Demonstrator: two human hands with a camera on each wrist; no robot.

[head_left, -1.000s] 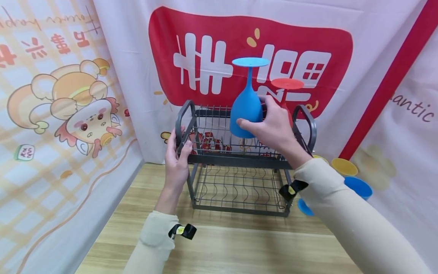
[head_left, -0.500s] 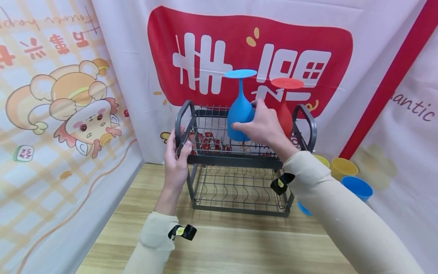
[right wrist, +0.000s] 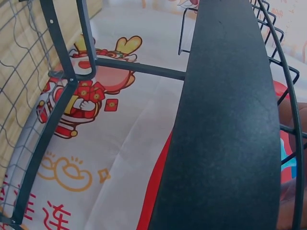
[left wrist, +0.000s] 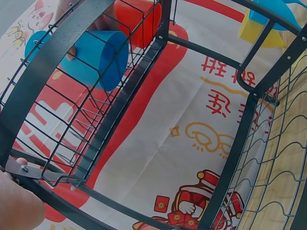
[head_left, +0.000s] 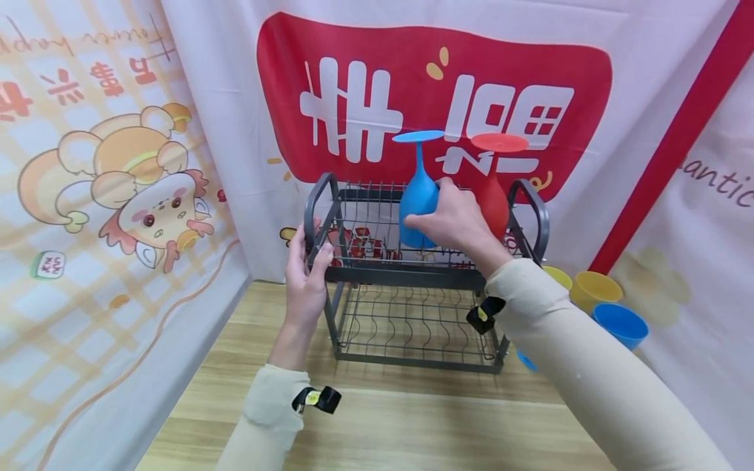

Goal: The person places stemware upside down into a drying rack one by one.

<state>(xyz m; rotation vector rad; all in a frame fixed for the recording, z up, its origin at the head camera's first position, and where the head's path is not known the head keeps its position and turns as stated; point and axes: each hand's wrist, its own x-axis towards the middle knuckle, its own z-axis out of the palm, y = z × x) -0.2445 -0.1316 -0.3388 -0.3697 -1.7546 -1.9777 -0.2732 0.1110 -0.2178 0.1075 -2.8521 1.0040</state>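
Observation:
A blue plastic goblet [head_left: 414, 212] stands upside down over the top tier of a dark two-tier dish rack [head_left: 406, 277], foot upward and rim at the wires. My right hand [head_left: 456, 216] grips its bowl, thumb at the front, other fingers partly hidden behind. Just to its right, a red goblet [head_left: 495, 204] is inverted on the same tier. My left hand [head_left: 306, 278] holds the rack's left side, thumb over the front corner. The left wrist view shows the blue goblet's bowl [left wrist: 91, 55] behind the wires. In the right wrist view, the rack's front bar [right wrist: 220, 120] hides most of the hand.
Yellow cups [head_left: 595, 291] and a blue cup [head_left: 620, 324] stand on the wooden table [head_left: 377, 418] right of the rack, partly behind my right sleeve. The rack's lower tier [head_left: 412, 320] has wavy wires. Printed cloth [head_left: 235, 118] hangs close behind and on both sides.
My right hand has brought the blue goblet down and slightly left, onto the top tier beside the red one. My left hand has kept its hold on the rack.

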